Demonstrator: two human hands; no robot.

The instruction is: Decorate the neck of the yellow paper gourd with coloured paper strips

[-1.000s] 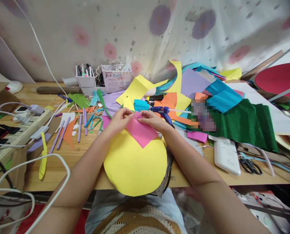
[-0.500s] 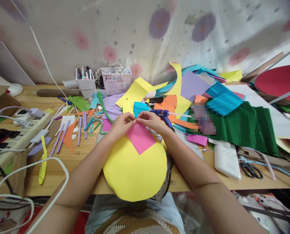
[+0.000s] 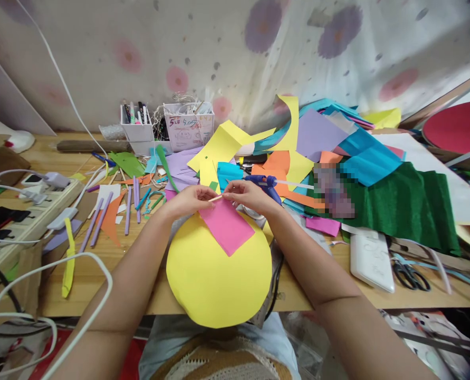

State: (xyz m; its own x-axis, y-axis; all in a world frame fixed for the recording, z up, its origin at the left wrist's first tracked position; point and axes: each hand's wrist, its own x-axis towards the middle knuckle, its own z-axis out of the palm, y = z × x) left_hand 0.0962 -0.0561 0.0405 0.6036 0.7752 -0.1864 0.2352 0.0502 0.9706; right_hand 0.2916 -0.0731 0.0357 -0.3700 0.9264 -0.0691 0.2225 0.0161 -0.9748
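Observation:
A thin wooden stick (image 3: 216, 198) lies across the upper corner of a pink paper square (image 3: 229, 228). My left hand (image 3: 191, 201) pinches one end of this stick. At its other end, my right hand (image 3: 247, 193) has fingertips closed where stick and paper edge meet; the exact grip is partly hidden. Beneath the pink square lies a large round yellow paper disc (image 3: 219, 287), which overhangs the table's front edge. A blue glue gun (image 3: 267, 184) rests just beyond my right hand.
Purple paper rolls (image 3: 102, 219) and scraps lie left, near a power strip (image 3: 47, 211) with cables. Coloured paper sheets (image 3: 298, 169) are heaped behind my hands. Dark green crepe paper (image 3: 409, 206), a white power bank (image 3: 372, 261) and scissors (image 3: 411, 273) are on the right.
My hands have drawn slightly apart, leaving the stick visible between them. The pink square has shifted and turned a little on the yellow disc. The view has tilted slightly.

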